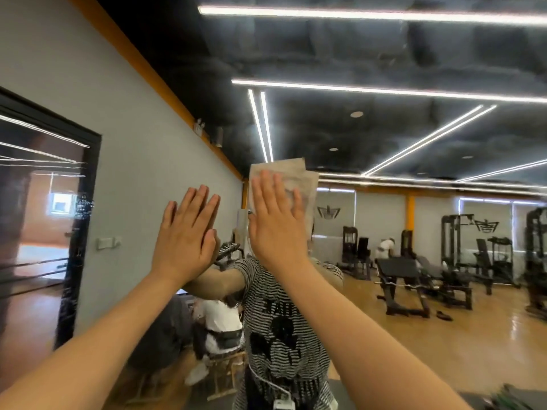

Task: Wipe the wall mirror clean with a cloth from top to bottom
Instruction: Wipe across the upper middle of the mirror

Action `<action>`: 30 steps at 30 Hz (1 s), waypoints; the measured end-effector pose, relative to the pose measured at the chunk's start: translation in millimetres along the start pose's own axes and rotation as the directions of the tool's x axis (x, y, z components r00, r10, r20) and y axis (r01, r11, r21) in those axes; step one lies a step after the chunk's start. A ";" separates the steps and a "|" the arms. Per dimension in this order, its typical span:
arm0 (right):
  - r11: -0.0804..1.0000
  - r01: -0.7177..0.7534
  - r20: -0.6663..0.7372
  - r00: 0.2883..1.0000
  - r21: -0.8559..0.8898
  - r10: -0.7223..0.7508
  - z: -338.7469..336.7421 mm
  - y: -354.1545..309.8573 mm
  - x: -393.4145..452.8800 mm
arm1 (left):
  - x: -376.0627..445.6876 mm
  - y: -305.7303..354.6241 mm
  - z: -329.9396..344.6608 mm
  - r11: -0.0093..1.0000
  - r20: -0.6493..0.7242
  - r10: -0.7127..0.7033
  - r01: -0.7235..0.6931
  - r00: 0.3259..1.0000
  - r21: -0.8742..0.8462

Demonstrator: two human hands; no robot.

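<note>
The wall mirror [384, 232] fills the view ahead and reflects a gym hall and a person in a striped shirt. A pale, creased cloth [293, 176] lies flat against the glass at about head height. My right hand [275, 223] presses on it with its fingers spread upward, and the cloth's top and right edges stick out past the fingers. My left hand [186, 235] rests flat on the glass just left of it, holding nothing, and its fingertips meet their own reflection.
A grey wall [142, 161] with an orange top band runs along the left, with a dark-framed doorway [80, 232] in it. The reflection shows weight benches and machines [414, 276] on a wooden floor, and people seated behind me.
</note>
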State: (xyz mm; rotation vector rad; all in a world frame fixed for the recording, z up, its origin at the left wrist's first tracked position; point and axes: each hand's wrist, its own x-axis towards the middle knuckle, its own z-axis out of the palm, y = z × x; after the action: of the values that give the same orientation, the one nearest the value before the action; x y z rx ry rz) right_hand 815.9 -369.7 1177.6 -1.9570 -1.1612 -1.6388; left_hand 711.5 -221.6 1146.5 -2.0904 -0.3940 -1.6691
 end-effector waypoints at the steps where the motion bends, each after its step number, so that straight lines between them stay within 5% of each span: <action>1: 1.000 0.024 -0.006 1.000 -0.011 -0.024 0.2 5.9 -0.7 | -0.1 -0.7 0.1 1.000 0.002 0.003 -0.003 1.000 -0.002; 5: 0.994 0.095 0.004 0.995 -0.053 -0.095 -6.0 53.0 -12.8 | 0.1 -2.0 0.7 1.000 0.009 0.004 -0.004 1.000 -0.005; 13: 0.975 -0.218 -0.074 0.974 -0.032 0.215 -32.0 148.2 -51.9 | -0.9 -1.3 0.3 1.000 0.012 -0.004 0.004 1.000 0.000; 20: 0.893 -0.441 -0.137 0.882 0.089 0.450 -14.0 87.9 -35.6 | -1.7 -0.7 1.9 1.000 -0.009 -0.007 0.007 1.000 0.020; 30: 0.975 -0.215 -0.171 0.960 0.052 0.221 20.0 -21.7 -9.3 | -2.6 -1.0 2.6 1.000 -0.036 0.001 -0.001 0.999 0.013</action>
State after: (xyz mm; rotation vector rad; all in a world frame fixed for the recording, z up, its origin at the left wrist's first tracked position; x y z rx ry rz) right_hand 812.6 -345.8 1158.1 -1.8059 -0.8673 -1.6259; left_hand 712.7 -219.3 1143.7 -2.0479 -0.3915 -1.6960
